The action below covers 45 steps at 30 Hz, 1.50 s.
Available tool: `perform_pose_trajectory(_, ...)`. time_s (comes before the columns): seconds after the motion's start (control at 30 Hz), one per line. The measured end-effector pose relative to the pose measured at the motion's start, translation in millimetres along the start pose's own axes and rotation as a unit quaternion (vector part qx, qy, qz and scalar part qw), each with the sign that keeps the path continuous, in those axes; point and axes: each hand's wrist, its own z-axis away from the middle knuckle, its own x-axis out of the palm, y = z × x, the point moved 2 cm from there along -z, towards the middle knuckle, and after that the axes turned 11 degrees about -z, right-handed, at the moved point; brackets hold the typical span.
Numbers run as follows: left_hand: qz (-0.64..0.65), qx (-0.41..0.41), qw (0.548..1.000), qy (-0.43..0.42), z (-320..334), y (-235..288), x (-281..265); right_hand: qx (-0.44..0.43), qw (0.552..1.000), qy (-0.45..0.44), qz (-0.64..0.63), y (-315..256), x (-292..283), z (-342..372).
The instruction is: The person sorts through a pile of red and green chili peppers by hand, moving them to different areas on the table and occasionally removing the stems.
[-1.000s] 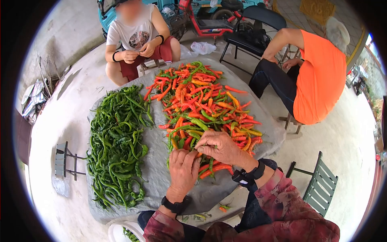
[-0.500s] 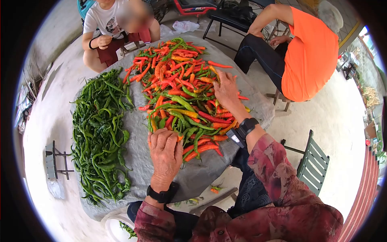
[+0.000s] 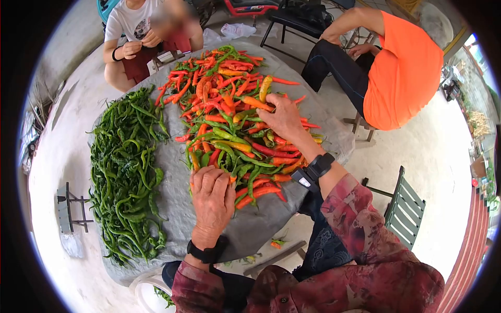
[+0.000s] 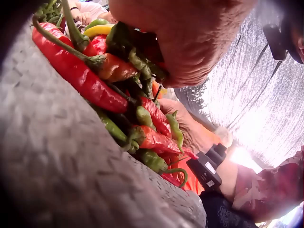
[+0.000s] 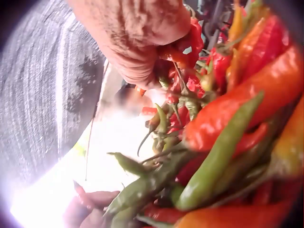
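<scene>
A heap of red, orange and green chili peppers covers the middle of the grey sheet. At its right side my right hand bends its fingers round an orange chili pepper, and a yellow chili pepper stands up by the fingertips. My left hand rests at the near left edge of the heap, fingers curled down over the chilies. A bit of orange shows beside its thumb; I cannot tell whether it pinches a chili. In the left wrist view, red chilies lie below the left hand.
Left of the mixed heap lies a long pile of green chilies. A white bucket stands below the near left corner. One person in white sits across, another in orange at the right. A folding chair stands at right.
A second ago both hands met over the near edge. Since then they have parted, the right reaching to the heap's right side. The yellow chili there has tipped up, and the head view has shifted.
</scene>
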Motion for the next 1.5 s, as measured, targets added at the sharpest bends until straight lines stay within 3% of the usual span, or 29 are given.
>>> perform_pose_trajectory(0.03,-0.001,-0.001,1.0,-0.002,0.8,-0.1,0.6,-0.071,0.997,0.007,0.028,-14.5,1.3,6.1)
perform_pose_trajectory(0.13,-0.003,-0.021,1.0,-0.011,3.6,-2.0,1.4,-0.137,0.99,-0.014,0.014,-50.7,0.7,23.7)
perform_pose_trajectory(0.37,-0.039,-0.044,0.998,0.002,3.4,-4.3,-5.1,-0.109,0.977,-0.18,-0.046,-84.4,14.7,57.4)
perform_pose_trajectory(0.53,-0.03,-0.03,0.999,0.019,1.0,-4.7,-7.3,-0.127,0.975,-0.18,-0.022,-76.0,12.4,55.7)
perform_pose_trajectory(0.63,-0.01,-0.03,0.999,0.009,2.4,-5.6,-3.8,-0.14,0.975,-0.136,-0.104,-76.1,8.7,54.4)
perform_pose_trajectory(0.7,0.013,-0.049,0.999,0.007,5.2,-8.6,1.1,-0.038,0.966,-0.121,-0.227,-76.7,3.9,53.6)
perform_pose_trajectory(0.83,0.051,-0.092,0.994,0.016,6.6,-6.9,1.9,-0.032,0.97,-0.112,-0.215,-68.2,8.9,52.2)
perform_pose_trajectory(0.93,0.128,-0.163,0.978,-0.012,5.9,-12.0,-4.0,-0.073,0.953,-0.104,-0.275,-74.9,11.5,54.6)
perform_pose_trajectory(1.0,0.283,-0.308,0.908,-0.043,7.5,-17.0,-6.8,-0.02,0.916,-0.121,-0.381,-80.3,14.3,60.0)
perform_pose_trajectory(1.03,0.367,-0.325,0.871,-0.035,9.5,-20.5,-4.0,-0.017,0.916,-0.121,-0.382,-80.6,15.3,61.8)
perform_pose_trajectory(1.07,0.366,-0.327,0.87,-0.036,8.6,-20.3,-3.0,-0.021,0.915,-0.161,-0.37,-81.6,17.7,63.7)
perform_pose_trajectory(1.13,0.463,-0.329,0.822,0.025,3.3,-19.8,-3.9,-0.027,0.91,-0.205,-0.359,-82.8,22.4,65.3)
perform_pose_trajectory(1.2,0.474,-0.327,0.818,0.023,2.9,-25.1,-5.1,-0.051,0.898,-0.296,-0.322,-83.9,27.6,68.7)
perform_pose_trajectory(1.3,0.499,-0.342,0.796,0.013,4.8,-28.7,-5.0,-0.07,0.897,-0.304,-0.312,-86.1,31.9,72.5)
perform_pose_trajectory(1.43,0.471,-0.324,0.82,-0.015,7.3,-30.8,-3.7,-0.062,0.895,-0.329,-0.295,-87.3,28.2,74.3)
perform_pose_trajectory(1.47,0.466,-0.318,0.826,-0.01,5.9,-28.8,-5.1,-0.063,0.895,-0.329,-0.295,-86.8,26.1,73.1)
perform_pose_trajectory(1.5,0.466,-0.317,0.826,-0.009,4.6,-27.1,-6.4,-0.049,0.921,-0.244,-0.3,-84.3,20.9,69.0)
